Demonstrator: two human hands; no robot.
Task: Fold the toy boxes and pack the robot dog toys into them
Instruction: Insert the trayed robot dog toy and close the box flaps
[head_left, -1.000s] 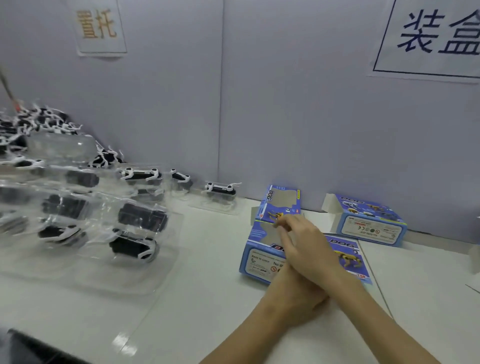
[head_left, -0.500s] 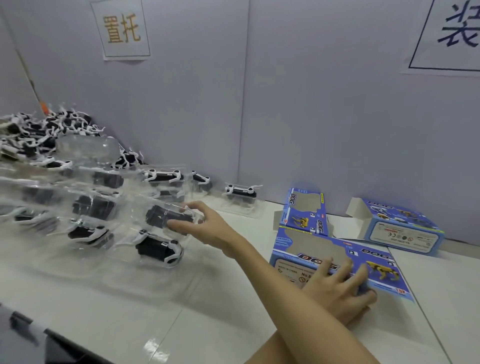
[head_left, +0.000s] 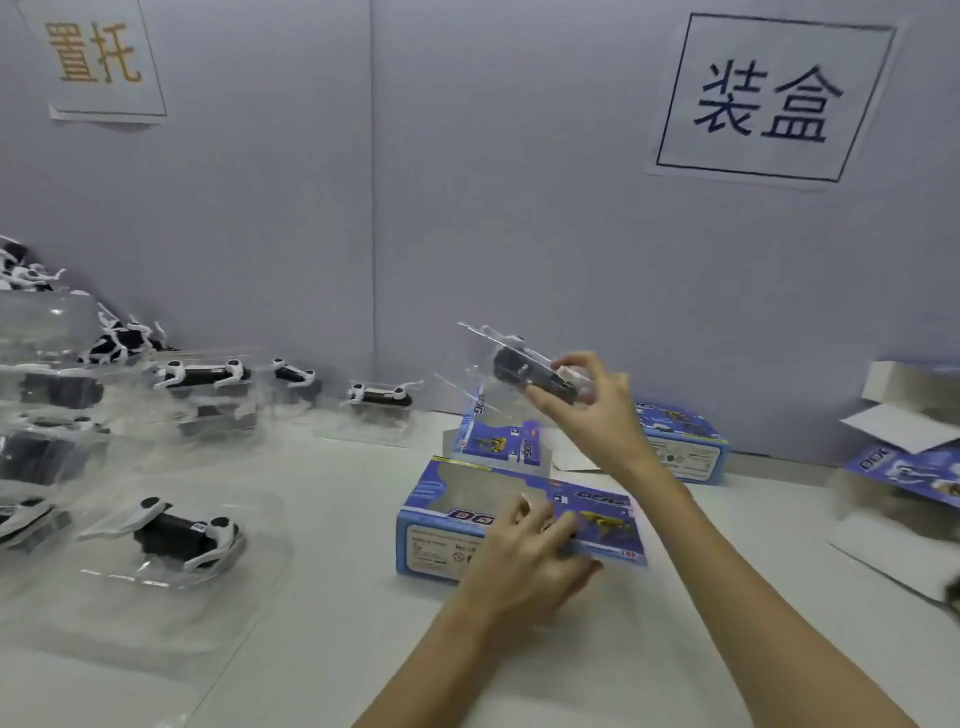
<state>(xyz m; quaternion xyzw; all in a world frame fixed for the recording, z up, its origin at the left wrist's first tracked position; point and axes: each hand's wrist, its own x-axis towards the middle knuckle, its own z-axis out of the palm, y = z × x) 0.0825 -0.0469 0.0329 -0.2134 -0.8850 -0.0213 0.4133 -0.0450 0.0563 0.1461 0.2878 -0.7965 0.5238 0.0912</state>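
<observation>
Figure. The right hand (head_left: 587, 410) grips a robot dog toy (head_left: 530, 371) in its clear plastic tray, fingers and thumb curled round one end, and holds it tilted in the air above and behind the open blue toy box (head_left: 441, 530). Half a second earlier this hand was stretched across to the left, reaching into the rows of trayed toys (head_left: 182, 535); it has since lifted one tray out and carried it rightward to the box. The left hand (head_left: 524, 561) rests on the front of the box with fingers spread over the printed panel, pressing it onto the white table (head_left: 322, 623) much as it did half a second ago; nothing is clasped in it. The box lies on its side with its end flap (head_left: 498, 441) standing up at the rear, so the opening appears to face away from the viewer. A second blue box (head_left: 685, 447) sits behind the right wrist, and blurred cartons (head_left: 904, 467) lie at the far right. Paper signs (head_left: 769, 98) hang on the grey wall. Judged from this layout, the box is formed and the step in hand is insertion: the tray probably needs levelling and aligning with the open end before it can slide in.
</observation>
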